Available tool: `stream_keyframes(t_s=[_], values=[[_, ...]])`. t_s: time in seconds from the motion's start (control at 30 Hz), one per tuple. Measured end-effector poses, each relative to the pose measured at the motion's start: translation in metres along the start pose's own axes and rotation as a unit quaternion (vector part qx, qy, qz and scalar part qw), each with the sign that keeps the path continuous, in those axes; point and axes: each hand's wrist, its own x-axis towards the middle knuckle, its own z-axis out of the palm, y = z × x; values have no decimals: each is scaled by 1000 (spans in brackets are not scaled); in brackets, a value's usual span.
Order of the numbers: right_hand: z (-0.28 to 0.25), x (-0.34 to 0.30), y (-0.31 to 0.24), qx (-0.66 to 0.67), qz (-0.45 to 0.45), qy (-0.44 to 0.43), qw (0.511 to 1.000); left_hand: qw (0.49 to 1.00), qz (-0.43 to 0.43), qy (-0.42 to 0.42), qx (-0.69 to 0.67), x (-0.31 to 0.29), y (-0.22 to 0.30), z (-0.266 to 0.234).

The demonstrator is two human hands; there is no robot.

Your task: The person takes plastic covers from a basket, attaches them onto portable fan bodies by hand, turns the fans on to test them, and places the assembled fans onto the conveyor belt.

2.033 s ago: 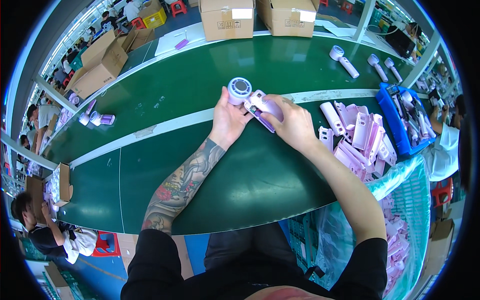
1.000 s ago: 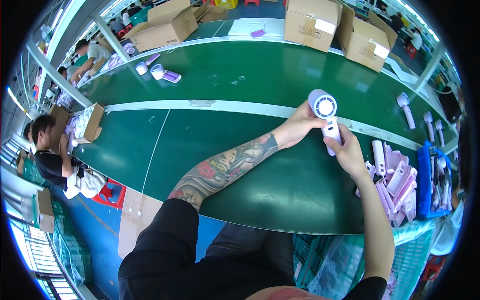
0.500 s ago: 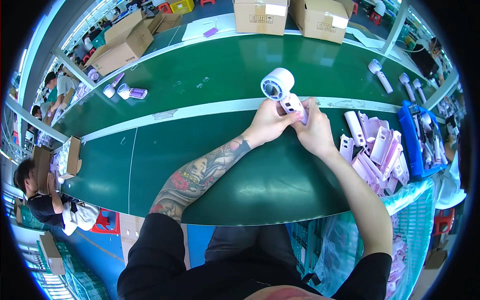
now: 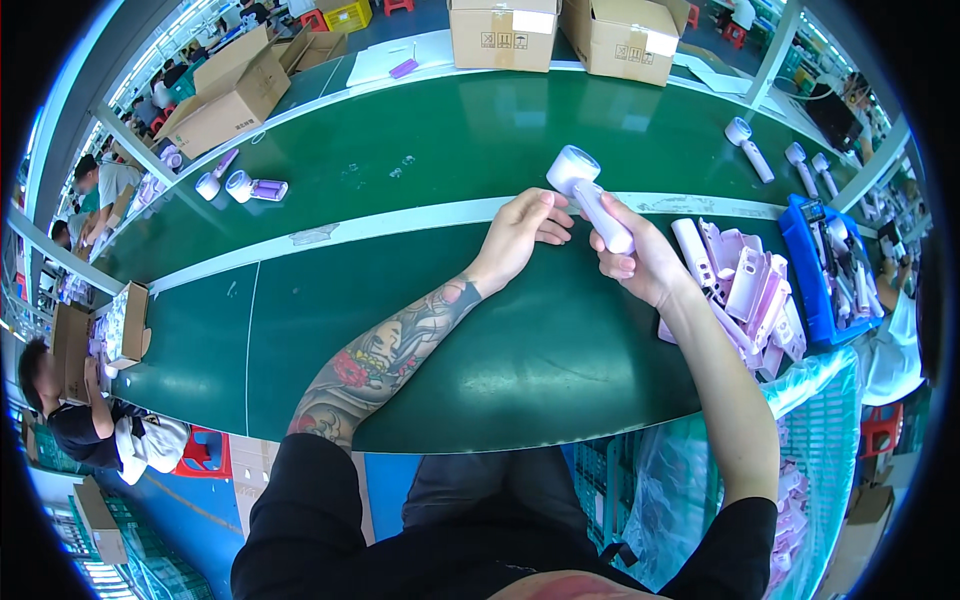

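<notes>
1. Two brown cardboard boxes [image 4: 503,33] stand side by side at the far edge of the green table [image 4: 400,330], each with a pale rectangular label on its near face; a third, larger cardboard box [image 4: 228,95] sits open at the far left.
2. A small open carton [image 4: 128,322] rests at the left end of the table, near a seated person [image 4: 70,415].
3. The right hand [image 4: 640,262] is closed around the lilac handle of a handheld fan [image 4: 590,195] – its round white head tilts up and away, above the pale stripe that crosses the table.
4. The left hand [image 4: 520,235] lies open just beside the fan's handle, fingers loosely curled, gripping nothing; whether a fingertip touches the handle I cannot tell.
5. A heap of lilac fan shells [image 4: 745,285] lies just right of the right hand.
6. A blue tray [image 4: 805,290] of parts sits beyond the heap, at the right rim.
7. Two finished fans [image 4: 240,186] lie far left – three more stand at the far right corner [image 4: 770,152].
</notes>
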Motion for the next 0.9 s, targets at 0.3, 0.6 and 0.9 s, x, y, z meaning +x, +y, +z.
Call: stream_keyframes(t_s=[0.3,0.6,0.9], values=[[30,3,7,-69,-22,136,988,972,134,-49,188,-14,2,21],[16,1,4,-106,-42,166,980,995,47,1,92,-5,-1,9],[-19,12,-7,-99,-126,204,966,997,42,18,65,-1,-5,8]])
